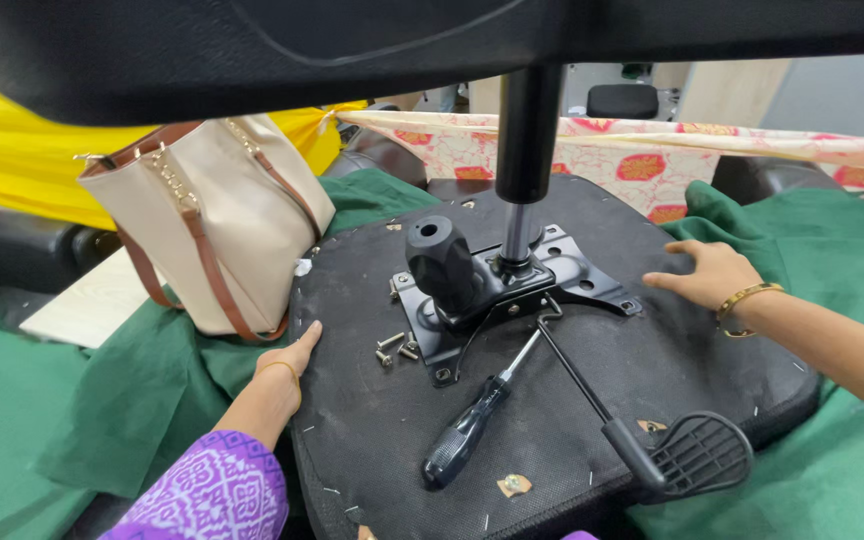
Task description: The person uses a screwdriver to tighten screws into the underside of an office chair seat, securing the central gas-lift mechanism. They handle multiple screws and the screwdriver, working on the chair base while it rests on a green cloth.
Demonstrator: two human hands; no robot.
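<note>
Head view. A dark chair part fills the whole top edge, cut off by the frame; its form is hard to make out. From it a black gas cylinder (527, 130) drops into the metal mechanism plate (512, 290) bolted near the middle of the upturned seat base (572, 400). The cylinder hides the plate's centre.

Left hand (294, 362): open, flat, fingers together, pressed on the seat base's left edge; it holds nothing. Forearm and purple patterned sleeve run out at the bottom edge.

Right hand (710, 275): open, fingers spread wide, resting on the seat base's right edge; empty. Arm cut off at the right edge.

Loose screws (395, 348) lie just beside the plate's left corner. Screwdriver (477, 412) lies free toward the seat base's near edge, tip pointing at the plate. Lever with a paddle handle (697, 452) reaches the near right edge.

The seat base's near edge is partly out of frame. Open dark surface between screwdriver and left hand. Cream handbag (217, 225) stands close off the left edge on green cloth (102, 410).
</note>
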